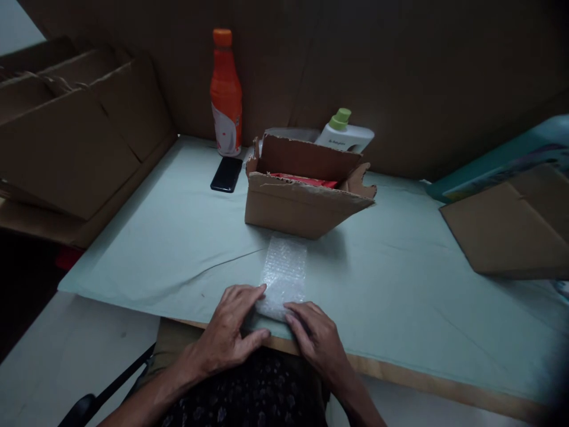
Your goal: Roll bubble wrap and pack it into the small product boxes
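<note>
A strip of clear bubble wrap (pixel 285 267) lies on the table in front of me, with its near end folded into a thicker roll. My left hand (pixel 231 326) is at the left side of that folded end. Its fingertips touch the wrap's edge, while the thumb is stretched apart toward the table edge. At the right corner of the fold, my right hand (pixel 315 332) has its index finger and thumb close together on the wrap. Just beyond the far end of the strip stands an open cardboard box (pixel 288 204) with something red inside.
A black phone (pixel 226 174) lies near an orange bottle (pixel 226 95). A white bottle with a green cap (pixel 344 133) stands behind the box. Cardboard cartons (pixel 80 142) are at left; another carton (pixel 511 228) and a teal container (pixel 502 157) are at right. Pale green cloth (pixel 391 284) covers the table.
</note>
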{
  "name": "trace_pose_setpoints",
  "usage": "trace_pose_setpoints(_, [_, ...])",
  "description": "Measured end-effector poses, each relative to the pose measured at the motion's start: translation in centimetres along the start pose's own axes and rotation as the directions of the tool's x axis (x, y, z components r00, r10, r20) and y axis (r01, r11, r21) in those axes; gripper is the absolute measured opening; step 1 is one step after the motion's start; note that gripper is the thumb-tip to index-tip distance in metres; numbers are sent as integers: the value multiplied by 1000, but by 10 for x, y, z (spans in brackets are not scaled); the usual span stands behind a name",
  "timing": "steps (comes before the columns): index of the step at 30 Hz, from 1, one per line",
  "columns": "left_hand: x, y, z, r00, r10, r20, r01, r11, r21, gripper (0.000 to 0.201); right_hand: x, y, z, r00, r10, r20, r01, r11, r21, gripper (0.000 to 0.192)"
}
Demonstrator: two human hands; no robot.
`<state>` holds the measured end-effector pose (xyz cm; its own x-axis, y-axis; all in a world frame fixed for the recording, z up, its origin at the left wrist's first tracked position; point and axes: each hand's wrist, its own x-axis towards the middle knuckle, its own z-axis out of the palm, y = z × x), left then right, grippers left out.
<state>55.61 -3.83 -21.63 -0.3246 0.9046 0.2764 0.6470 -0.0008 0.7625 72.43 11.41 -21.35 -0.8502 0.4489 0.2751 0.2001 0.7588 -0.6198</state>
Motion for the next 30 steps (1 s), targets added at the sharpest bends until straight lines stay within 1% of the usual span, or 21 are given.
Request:
trace_pose_setpoints(1, [1,0,2,1000,-23,-9,23,1000,13,58,2,1,-1,1000,18,-7,-18,1000,-2,20])
trace_pose_setpoints(3, [8,-4,10,996,-71,-53,75,994,85,49,6,3,-4,996,8,-93,-15,997,-81,23])
trace_pose_setpoints(5, [17,-9,17,992,-94,-86,108,979,171,44,6,3,-8,981,-47,-190,8,980,-201,26])
trace_pose_setpoints(6, [21,-11,20,991,-98,-89,115,971,211,42,6,3,-10,977,-81,-195,32,970,-241,28])
trace_pose_setpoints(7, [24,-12,21,991,-102,-86,120,962,245,41,5,3,-11,981,-110,-162,65,963,-262,29])
trace_pose_setpoints(9, [27,-12,19,991,-92,-95,115,955,273,38,3,2,-11,988,-150,-40,134,955,-266,31])
trace_pose_setpoints(11, [23,-10,15,994,-48,-96,69,969,237,40,3,3,-8,987,-159,35,162,954,-253,30])
trace_pose_setpoints(13, [17,-5,9,998,23,-64,-13,987,162,48,6,4,-6,991,-129,41,134,971,-198,29])
trace_pose_setpoints(14, [14,-2,7,998,51,-39,-46,991,129,52,7,5,-6,993,-110,49,116,983,-143,29])
trace_pose_setpoints(16, [10,1,6,998,57,1,-57,995,86,54,10,7,-9,993,-83,81,87,995,-42,30])
trace_pose_setpoints(17, [11,2,7,999,39,6,-39,996,84,53,11,8,-11,994,-78,73,80,996,-32,30])
trace_pose_setpoints(19, [19,-1,11,1000,-11,0,11,992,126,48,11,10,-17,997,-80,-14,78,991,-111,29])
trace_pose_setpoints(21, [32,-6,15,999,-49,-4,49,976,211,43,11,10,-20,989,-111,-94,87,970,-225,28])
trace_pose_setpoints(22, [38,-9,16,998,-69,-7,68,965,254,41,11,10,-20,987,-132,-91,104,959,-264,28])
trace_pose_setpoints(24, [47,-13,17,993,-112,-32,116,951,287,39,11,9,-16,987,-160,-12,149,941,-305,31])
trace_pose_setpoints(25, [48,-14,17,989,-136,-57,146,954,263,39,12,9,-13,986,-165,26,165,935,-315,31])
trace_pose_setpoints(26, [46,-14,17,982,-171,-85,185,962,201,41,14,10,-10,986,-160,44,165,935,-313,30])
trace_pose_setpoints(27, [43,-13,17,968,-225,-109,236,966,105,44,17,10,-7,990,-137,37,141,946,-293,29])
trace_pose_setpoints(28, [38,-12,17,949,-292,-120,292,956,-18,48,19,10,-4,995,-96,8,95,963,-251,28])
trace_pose_setpoints(29, [33,-9,18,926,-362,-110,344,927,-153,54,22,10,-2,999,-40,-33,33,982,-184,27])
trace_pose_setpoints(30, [27,-7,19,903,-424,-77,387,877,-285,60,25,9,0,998,31,-63,-37,995,-95,26])
